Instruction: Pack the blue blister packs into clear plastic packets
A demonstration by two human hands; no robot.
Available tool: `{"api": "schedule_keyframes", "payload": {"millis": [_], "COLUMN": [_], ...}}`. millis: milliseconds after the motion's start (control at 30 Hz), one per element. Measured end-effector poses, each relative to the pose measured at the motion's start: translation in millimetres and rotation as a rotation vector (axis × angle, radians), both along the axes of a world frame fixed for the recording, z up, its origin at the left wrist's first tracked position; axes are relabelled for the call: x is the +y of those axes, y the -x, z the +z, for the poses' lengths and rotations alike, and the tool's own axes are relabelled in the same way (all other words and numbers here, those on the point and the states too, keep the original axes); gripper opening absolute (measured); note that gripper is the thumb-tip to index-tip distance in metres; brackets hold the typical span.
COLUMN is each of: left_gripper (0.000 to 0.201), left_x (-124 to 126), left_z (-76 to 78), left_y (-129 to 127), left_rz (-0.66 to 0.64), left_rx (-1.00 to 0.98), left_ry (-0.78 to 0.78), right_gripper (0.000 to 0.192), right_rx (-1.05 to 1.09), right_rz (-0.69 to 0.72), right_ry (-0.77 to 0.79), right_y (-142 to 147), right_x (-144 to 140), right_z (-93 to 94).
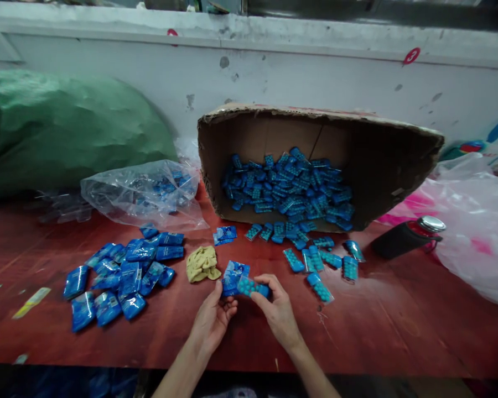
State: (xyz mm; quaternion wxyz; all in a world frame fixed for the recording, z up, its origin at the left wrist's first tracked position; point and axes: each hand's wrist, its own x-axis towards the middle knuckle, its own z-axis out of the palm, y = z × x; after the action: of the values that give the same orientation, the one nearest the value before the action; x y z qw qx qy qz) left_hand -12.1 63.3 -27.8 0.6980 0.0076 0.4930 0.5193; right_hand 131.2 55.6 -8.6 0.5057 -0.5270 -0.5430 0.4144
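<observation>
A pile of filled blue packets [124, 276] is seen well left of the cardboard box [315, 166], with a crumpled yellow cloth [202, 263] nearer it. In front of the box, a blue pouch [233, 276] is pinched by the left hand [211, 320], fingers curled narrow. A teal blister strip [252, 287] is gripped between thumb and fingers of the right hand [279, 312], touching the pouch. How far the strip is inside cannot be told. Loose strips [319, 260] are scattered below the box's mouth.
</observation>
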Motion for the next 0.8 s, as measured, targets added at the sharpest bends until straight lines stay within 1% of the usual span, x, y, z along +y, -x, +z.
{"api": "schedule_keyframes", "payload": {"millis": [100,233,400,467,600,633,667,700,767,800], "left_gripper": [0.012,0.011,0.012,0.015,0.02,0.021,0.021,0.022,0.021,0.02], "left_x": [0.9,2.7,2.6,2.1,0.6,0.1,-0.4,-1.0,-1.9,-2.1], "left_z": [-0.1,2.1,4.9,4.7,3.5,3.4,3.3,3.2,2.5,1.9], "left_y": [2.2,4.9,6.0,5.4,2.3,1.1,-0.4,-2.0,-5.0,-6.0], "left_rz": [0.007,-0.017,-0.026,-0.026,-0.036,-0.044,-0.053,-0.063,-0.078,-0.081], "left_rx": [0.008,-0.001,0.029,0.057,0.128,0.128,0.112,0.08,-0.006,-0.042], "left_ry": [-0.045,-0.067,-0.134,-0.185,-0.222,-0.216,-0.202,-0.183,-0.132,-0.109], "right_gripper": [0.018,0.018,0.017,0.018,0.025,0.026,0.025,0.023,0.021,0.022], "right_rx": [-0.022,-0.05,-0.032,0.029,0.21,0.216,0.19,0.136,-0.006,-0.07], "right_rz": [0.044,0.096,0.092,0.075,0.075,0.054,0.023,-0.011,-0.037,-0.022], "right_ry": [-0.035,-0.082,-0.059,-0.007,0.247,0.273,0.251,0.182,-0.016,-0.097], "right_y": [0.2,-0.3,-1.2,-0.6,4.0,5.8,7.7,9.8,14.0,15.7], "right_x": [-1.9,-4.9,-5.4,-5.0,-4.6,-5.1,-6.0,-7.3,-10.9,-13.0], "right_z": [-1.8,-3.6,-2.3,-4.0,-13.1,-15.8,-18.3,-20.7,-24.3,-25.2]}}
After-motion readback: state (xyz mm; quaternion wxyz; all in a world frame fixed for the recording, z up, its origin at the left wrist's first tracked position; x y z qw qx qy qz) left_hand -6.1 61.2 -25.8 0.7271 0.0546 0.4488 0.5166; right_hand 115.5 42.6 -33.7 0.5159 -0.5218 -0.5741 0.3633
